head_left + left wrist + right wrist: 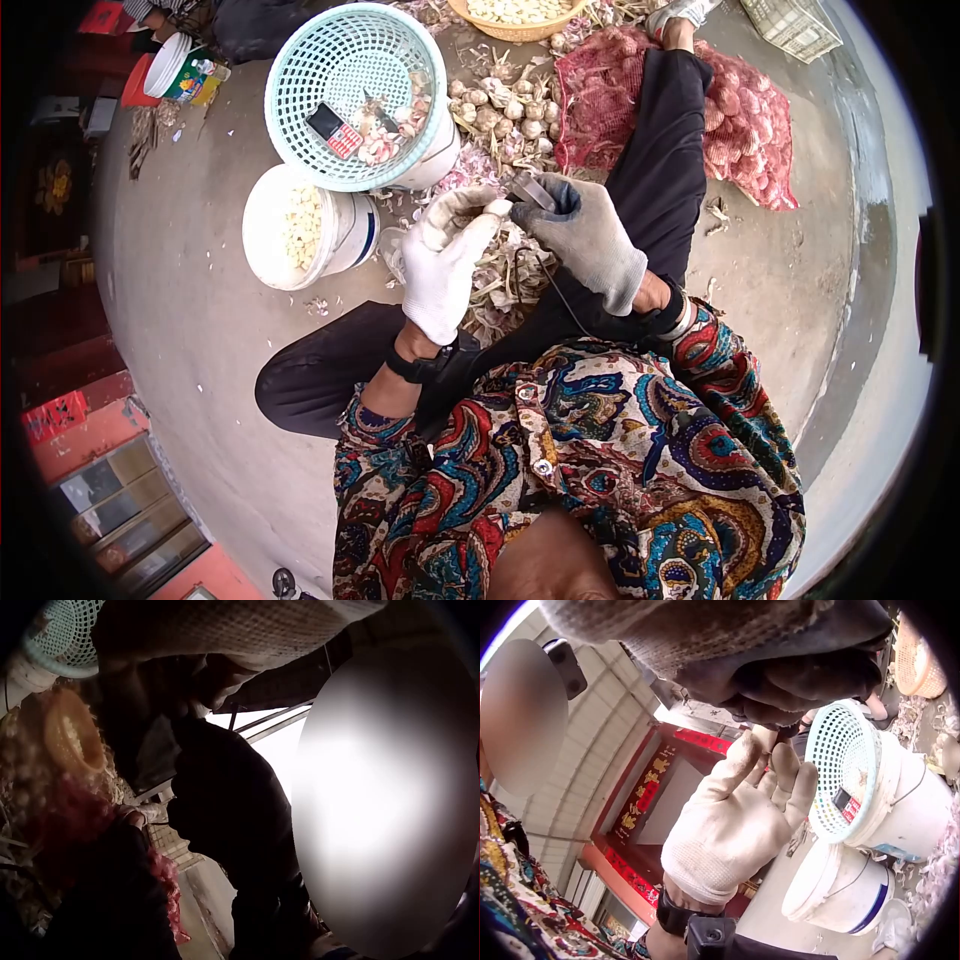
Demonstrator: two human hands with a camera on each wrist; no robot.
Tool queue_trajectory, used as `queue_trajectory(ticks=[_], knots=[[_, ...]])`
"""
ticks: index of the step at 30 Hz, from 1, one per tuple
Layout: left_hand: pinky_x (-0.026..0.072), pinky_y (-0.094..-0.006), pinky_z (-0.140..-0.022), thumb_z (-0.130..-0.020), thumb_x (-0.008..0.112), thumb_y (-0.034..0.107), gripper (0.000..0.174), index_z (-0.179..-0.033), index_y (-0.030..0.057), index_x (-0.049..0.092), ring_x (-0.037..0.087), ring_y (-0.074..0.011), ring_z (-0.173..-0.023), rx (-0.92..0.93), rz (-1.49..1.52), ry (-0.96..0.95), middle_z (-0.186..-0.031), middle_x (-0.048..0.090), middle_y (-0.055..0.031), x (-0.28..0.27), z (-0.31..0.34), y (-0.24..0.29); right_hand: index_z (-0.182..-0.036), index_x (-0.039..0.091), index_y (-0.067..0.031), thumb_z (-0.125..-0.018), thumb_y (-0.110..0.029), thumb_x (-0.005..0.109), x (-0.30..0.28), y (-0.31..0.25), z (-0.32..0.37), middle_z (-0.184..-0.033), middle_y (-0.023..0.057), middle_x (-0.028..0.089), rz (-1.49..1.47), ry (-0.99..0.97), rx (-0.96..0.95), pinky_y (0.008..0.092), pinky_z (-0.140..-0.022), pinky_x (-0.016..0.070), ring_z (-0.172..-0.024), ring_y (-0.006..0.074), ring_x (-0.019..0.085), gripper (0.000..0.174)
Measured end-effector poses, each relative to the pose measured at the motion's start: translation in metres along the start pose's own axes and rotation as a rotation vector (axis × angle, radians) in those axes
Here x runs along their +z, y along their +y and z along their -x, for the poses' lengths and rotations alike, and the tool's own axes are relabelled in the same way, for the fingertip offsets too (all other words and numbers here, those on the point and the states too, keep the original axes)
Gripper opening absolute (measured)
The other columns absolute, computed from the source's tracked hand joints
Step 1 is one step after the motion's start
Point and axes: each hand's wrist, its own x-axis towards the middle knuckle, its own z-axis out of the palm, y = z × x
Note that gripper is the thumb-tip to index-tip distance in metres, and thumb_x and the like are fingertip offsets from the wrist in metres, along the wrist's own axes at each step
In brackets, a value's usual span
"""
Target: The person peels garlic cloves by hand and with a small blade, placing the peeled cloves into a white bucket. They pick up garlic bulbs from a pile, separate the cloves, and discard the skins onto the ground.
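Note:
In the head view my left hand [445, 260], in a white glove, pinches a pale garlic clove [497, 208] between thumb and fingers. My right hand [590, 240], in a grey-and-white glove, grips a flat grey metal tool [533, 190] close beside the clove. Both hands meet above a heap of garlic skins [500, 285] between the legs. From the right wrist, the left glove [731, 832] shows palm up, and the right glove [735, 660] overlaps its fingertips. In the left wrist view the right hand [225, 795] is a dark silhouette.
A light-blue basket [285, 130] holding a phone [333, 130] and cloves sits on a white bucket [435, 160]. Another white bucket [345, 235] holds peeled cloves [303, 225]. Garlic bulbs [505, 110] lie beyond, beside a red mesh sack [745, 130]. An orange basket [535, 30] stands farther back.

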Motion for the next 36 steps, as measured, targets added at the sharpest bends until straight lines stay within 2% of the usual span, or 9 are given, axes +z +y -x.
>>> queue_trajectory(ticks=[12, 14, 17, 20, 22, 24, 30, 32, 36], knots=[[0.0538, -0.0328, -0.094, -0.102, 0.062, 0.013, 0.026, -0.123, -0.0026, 0.063, 0.066, -0.0198, -0.104, -0.208, 0.341, -0.169, -0.112, 0.07, -0.0095, -0.027, -0.003, -0.018, -0.096, 0.067, 0.0022, -0.089, -0.006, 0.069, -0.004, -0.007, 0.003, -0.069, -0.0053, 0.055, 0.016, -0.074, 0.009, 0.0235, -0.058, 0.0415, -0.067, 0.0008, 0.045, 0.01], [0.0563, -0.0262, -0.088, -0.103, 0.061, 0.013, 0.023, -0.121, -0.0014, 0.065, 0.068, -0.0163, -0.1, -0.261, 0.614, -0.355, -0.114, 0.07, -0.0094, -0.035, -0.007, -0.027, -0.095, 0.067, 0.0024, -0.089, -0.006, 0.07, -0.004, -0.013, 0.004, -0.069, -0.0057, 0.056, -0.036, -0.099, 0.012, 0.0234, -0.058, 0.0418, -0.068, 0.0008, 0.045, 0.01], [0.0555, -0.0243, -0.087, -0.104, 0.061, 0.017, 0.026, -0.122, -0.0005, 0.065, 0.069, -0.0155, -0.099, -0.318, 0.732, -0.279, -0.112, 0.071, -0.0078, -0.029, 0.004, -0.031, -0.094, 0.068, 0.0027, -0.089, -0.005, 0.071, 0.0, -0.027, 0.01, -0.071, -0.0075, 0.058, -0.164, -0.11, 0.004, 0.0231, -0.059, 0.0422, -0.068, 0.0009, 0.046, 0.01], [0.0554, -0.0234, -0.086, -0.104, 0.059, 0.017, 0.025, -0.121, -0.0012, 0.065, 0.069, -0.0134, -0.096, -0.275, 0.423, -0.198, -0.108, 0.072, -0.0063, -0.028, 0.0, -0.024, -0.09, 0.066, 0.0012, -0.089, -0.01, 0.072, 0.001, -0.027, 0.011, -0.066, -0.0005, 0.059, -0.091, -0.106, 0.0, 0.0274, -0.059, 0.0448, -0.065, 0.0034, 0.047, 0.013], [0.0552, -0.0218, -0.082, -0.102, 0.062, 0.011, 0.024, -0.121, -0.0026, 0.065, 0.069, -0.0108, -0.092, -0.002, -0.037, -0.091, -0.104, 0.073, -0.0053, -0.017, -0.002, -0.014, -0.086, 0.061, 0.0001, -0.089, -0.016, 0.072, 0.001, -0.019, 0.01, -0.064, 0.011, 0.057, 0.396, 0.019, -0.034, 0.0323, -0.06, 0.0464, -0.062, 0.007, 0.047, 0.019], [0.0549, -0.0215, -0.08, -0.098, 0.065, 0.006, 0.025, -0.121, -0.0039, 0.065, 0.068, -0.0088, -0.091, -0.032, 0.012, -0.044, -0.103, 0.073, -0.0053, -0.009, -0.001, -0.007, -0.085, 0.057, -0.0003, -0.089, -0.02, 0.072, 0.002, -0.012, 0.01, -0.066, 0.018, 0.052, 0.346, 0.027, -0.073, 0.0354, -0.06, 0.0466, -0.06, 0.0094, 0.045, 0.025], [0.0558, -0.023, -0.082, -0.098, 0.065, 0.003, 0.022, -0.118, -0.0061, 0.068, 0.068, -0.0095, -0.093, -0.188, -0.045, -0.147, -0.108, 0.072, -0.0072, -0.017, -0.004, 0.0, -0.086, 0.06, 0.0002, -0.088, -0.011, 0.071, 0.001, -0.012, 0.012, -0.062, 0.0076, 0.053, 0.212, -0.063, -0.101, 0.0312, -0.059, 0.0454, -0.065, 0.0058, 0.042, 0.016], [0.0564, -0.0241, -0.084, -0.099, 0.063, 0.003, 0.023, -0.119, -0.0063, 0.068, 0.069, -0.0117, -0.095, -0.228, 0.109, -0.162, -0.11, 0.072, -0.0088, -0.018, -0.004, 0.004, -0.087, 0.061, 0.0013, -0.089, -0.007, 0.07, -0.001, -0.013, 0.011, -0.066, -0.0032, 0.052, 0.044, -0.05, -0.043, 0.0269, -0.06, 0.0434, -0.069, 0.0035, 0.042, 0.012], [0.0576, -0.0288, -0.09, -0.1, 0.059, 0.002, 0.033, -0.132, -0.0059, 0.061, 0.07, -0.0191, -0.104, -0.255, 0.295, -0.257, -0.119, 0.071, -0.0137, -0.034, -0.003, 0.009, -0.082, 0.059, -0.0001, -0.092, -0.005, 0.069, -0.021, -0.023, 0.002, -0.075, -0.0091, 0.048, -0.225, 0.174, 0.105, 0.0208, -0.059, 0.0341, -0.07, 0.0007, 0.038, 0.015]])
